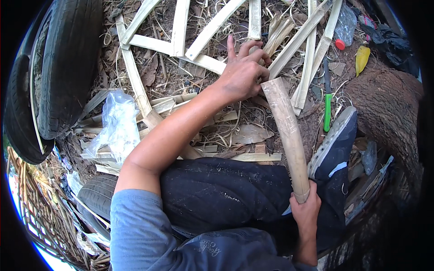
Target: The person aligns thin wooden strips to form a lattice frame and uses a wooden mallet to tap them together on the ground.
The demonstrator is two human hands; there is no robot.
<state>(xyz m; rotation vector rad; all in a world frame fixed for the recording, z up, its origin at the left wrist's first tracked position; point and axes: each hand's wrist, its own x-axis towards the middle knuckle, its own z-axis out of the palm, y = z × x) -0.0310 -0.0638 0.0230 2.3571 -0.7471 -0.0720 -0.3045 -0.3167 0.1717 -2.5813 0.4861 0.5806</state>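
Observation:
My left hand [244,74] reaches over the joint of a frame of pale wooden strips [205,62] on the ground. Its little finger sticks up, while the other fingers and thumb are bent together over the wood. What they pinch is hidden. My right hand [306,207] is wrapped round the lower end of a thick, flat wooden stick [289,131], which rises past my shoe with its broad far end just below my left hand. More pale strips [300,38] fan out to the right of my left hand.
Black tyres [68,67] stand at the left, near a crumpled clear plastic bag [120,124]. A green-handled knife [327,108] lies at the right beside a tree trunk [386,108]. A plastic bottle [346,27] lies beyond it. Dry leaves and shavings cover the soil.

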